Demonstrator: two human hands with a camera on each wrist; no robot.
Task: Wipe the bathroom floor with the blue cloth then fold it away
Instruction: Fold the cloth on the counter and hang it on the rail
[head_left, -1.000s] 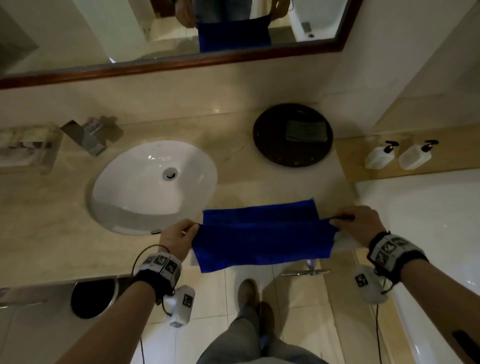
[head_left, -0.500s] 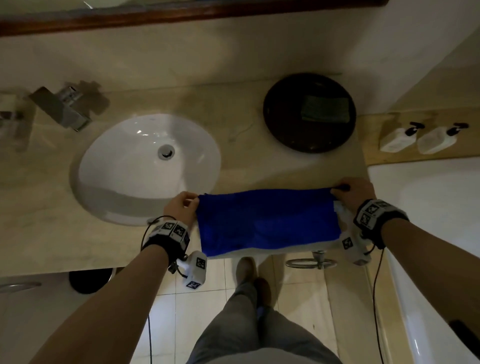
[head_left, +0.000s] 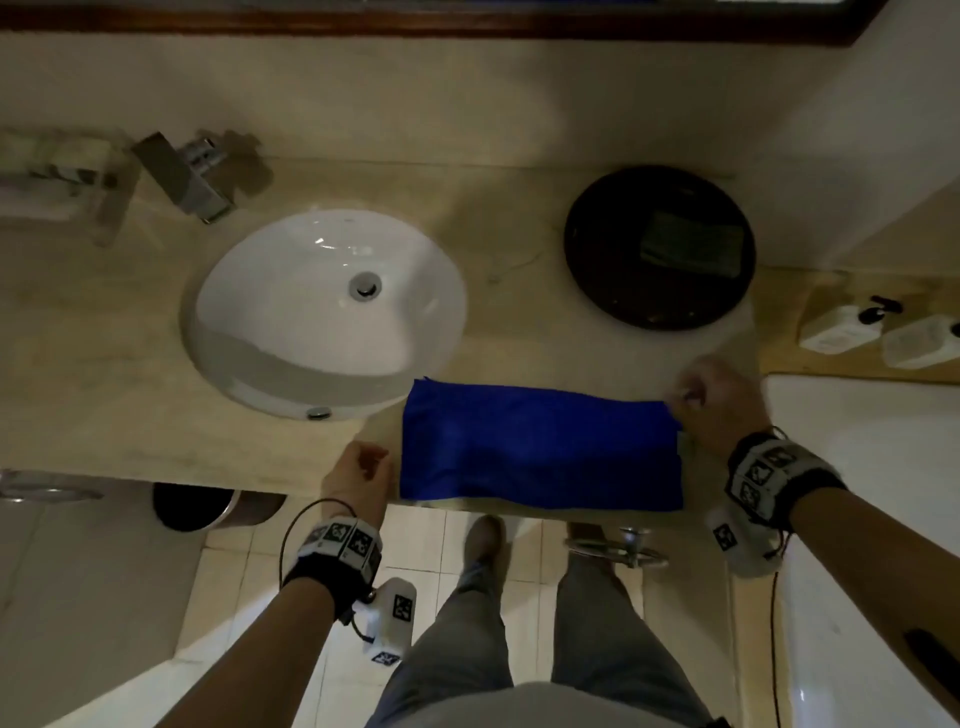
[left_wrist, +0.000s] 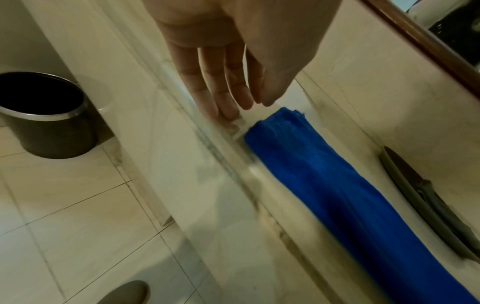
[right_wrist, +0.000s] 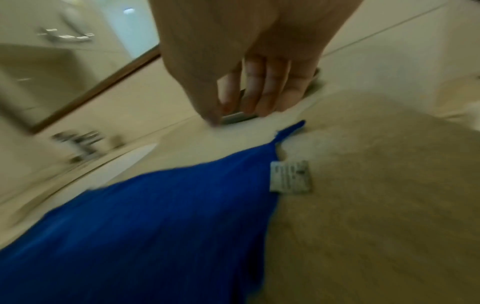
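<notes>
The blue cloth (head_left: 540, 447) lies flat on the beige counter (head_left: 104, 415), folded into a long strip along the front edge, right of the sink. My left hand (head_left: 358, 467) hovers just off its left end with straight fingers, holding nothing. In the left wrist view my left hand (left_wrist: 239, 102) reaches towards the end of the cloth (left_wrist: 337, 195) without touching it. My right hand (head_left: 711, 400) is at the far right corner. In the right wrist view my right hand (right_wrist: 236, 115) hangs loosely above the cloth (right_wrist: 155, 226), apart from it. A white label (right_wrist: 289, 176) sticks out.
A white sink (head_left: 322, 312) and a faucet (head_left: 187, 179) are at the left. A black round tray (head_left: 582, 260) holding a dark folded cloth sits behind the blue cloth. Two soap bottles (head_left: 831, 327) stand by the bathtub (head_left: 883, 467). A bin (head_left: 192, 506) stands under the counter.
The cloth was held stretched between both hands; now it rests on the counter. Both hands have let go, and the left hand has drawn back to the left.
</notes>
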